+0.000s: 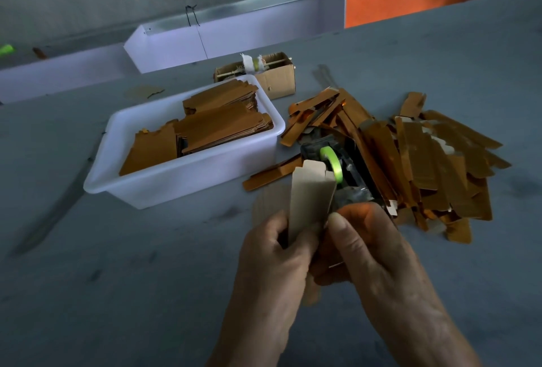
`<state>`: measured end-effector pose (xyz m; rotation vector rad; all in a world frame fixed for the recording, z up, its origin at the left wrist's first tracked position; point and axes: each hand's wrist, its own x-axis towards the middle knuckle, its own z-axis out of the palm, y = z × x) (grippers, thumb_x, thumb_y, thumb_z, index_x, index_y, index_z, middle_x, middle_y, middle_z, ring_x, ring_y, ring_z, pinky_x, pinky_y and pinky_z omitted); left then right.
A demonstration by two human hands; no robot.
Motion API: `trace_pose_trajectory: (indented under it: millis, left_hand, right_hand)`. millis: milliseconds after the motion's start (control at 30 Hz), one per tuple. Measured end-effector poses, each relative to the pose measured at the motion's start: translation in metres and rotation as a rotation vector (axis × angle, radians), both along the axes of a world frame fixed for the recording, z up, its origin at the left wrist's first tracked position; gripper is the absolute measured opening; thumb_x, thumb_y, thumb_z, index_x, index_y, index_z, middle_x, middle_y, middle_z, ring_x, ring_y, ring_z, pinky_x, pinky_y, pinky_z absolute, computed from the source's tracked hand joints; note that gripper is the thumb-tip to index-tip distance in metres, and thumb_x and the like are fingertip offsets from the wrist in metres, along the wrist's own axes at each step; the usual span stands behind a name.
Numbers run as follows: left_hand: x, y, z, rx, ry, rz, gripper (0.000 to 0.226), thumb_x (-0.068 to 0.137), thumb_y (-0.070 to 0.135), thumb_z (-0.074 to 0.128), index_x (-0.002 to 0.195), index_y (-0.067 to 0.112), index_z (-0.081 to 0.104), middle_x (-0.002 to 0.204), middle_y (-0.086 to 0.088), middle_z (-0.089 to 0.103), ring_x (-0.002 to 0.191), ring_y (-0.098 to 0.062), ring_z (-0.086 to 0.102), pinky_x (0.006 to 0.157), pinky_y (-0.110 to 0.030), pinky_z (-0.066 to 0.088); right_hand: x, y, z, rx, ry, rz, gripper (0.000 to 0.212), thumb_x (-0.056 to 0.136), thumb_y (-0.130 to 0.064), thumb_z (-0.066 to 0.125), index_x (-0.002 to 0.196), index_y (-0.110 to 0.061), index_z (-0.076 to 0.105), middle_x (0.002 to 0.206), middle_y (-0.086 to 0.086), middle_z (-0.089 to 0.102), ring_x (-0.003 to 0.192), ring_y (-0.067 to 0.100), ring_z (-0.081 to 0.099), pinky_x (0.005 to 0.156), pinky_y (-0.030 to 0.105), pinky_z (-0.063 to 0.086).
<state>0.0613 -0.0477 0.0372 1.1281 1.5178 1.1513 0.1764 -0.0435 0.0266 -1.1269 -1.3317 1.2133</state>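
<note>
A: What could be upset on the counter (117,293) from here?

B: The largest risk is posed by the loose pile of gold carton blanks (434,161) at the right. It is spread right up against the tape dispenser (313,146), so pieces could be dragged off or scattered if the work is swung that way. The white tub (181,188), filled with stacked cartons, is set just left of the dispenser and could be nudged.

A: And the piece in hand?

B: One carton blank (311,193) is held upright above the counter, just in front of the green tape roll (330,158). Its lower end is gripped by the left hand (275,255), and its right edge is pinched by the right hand (369,249). The fingers (340,226) are closed tight on the card. If too much squeeze is applied, a crease could be put in off the score line. If the flap is brought in crooked, the tape could be laid askew or stuck to skin.
</note>
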Motion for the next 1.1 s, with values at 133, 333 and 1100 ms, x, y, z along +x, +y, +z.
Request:
trace_pose_trajectory:
  millis: [133, 333, 1100]
  left_hand:
    - [-0.006, -0.003, 0.0, 0.056, 0.048, -0.101, 0.016, 0.091, 0.033, 0.061, 0.086, 0.022, 0.072, 0.081, -0.001, 0.074, 0.077, -0.016, 0.07, 0.069, -0.027, 0.055]
    - [-0.013, -0.006, 0.004, -0.075, -0.088, -0.201, 0.015, 0.09, 0.025, 0.06, 0.093, 0.022, 0.075, 0.085, -0.001, 0.076, 0.082, -0.015, 0.072, 0.071, -0.028, 0.052]
    - [0.023, -0.019, -0.02, 0.39, 1.126, 0.046, 0.054, 0.048, -0.003, 0.078, 0.101, 0.007, 0.075, 0.075, -0.006, 0.058, 0.074, -0.018, 0.048, 0.041, -0.024, 0.042]
  right_hand:
    - [0.005, 0.004, 0.0, -0.085, 0.01, 0.051, 0.034, 0.073, -0.045, 0.053, 0.096, -0.021, 0.059, 0.078, -0.001, 0.072, 0.07, 0.015, 0.071, 0.062, 0.031, 0.058]
    - [0.012, 0.005, -0.003, -0.064, -0.203, -0.132, 0.048, 0.056, -0.065, 0.053, 0.087, -0.03, 0.061, 0.075, -0.007, 0.069, 0.071, 0.006, 0.066, 0.066, 0.029, 0.056]
    - [0.002, 0.001, -0.004, -0.309, 0.31, -0.064, 0.02, 0.068, -0.024, 0.064, 0.082, -0.012, 0.072, 0.074, 0.007, 0.072, 0.072, 0.018, 0.07, 0.057, 0.019, 0.054]
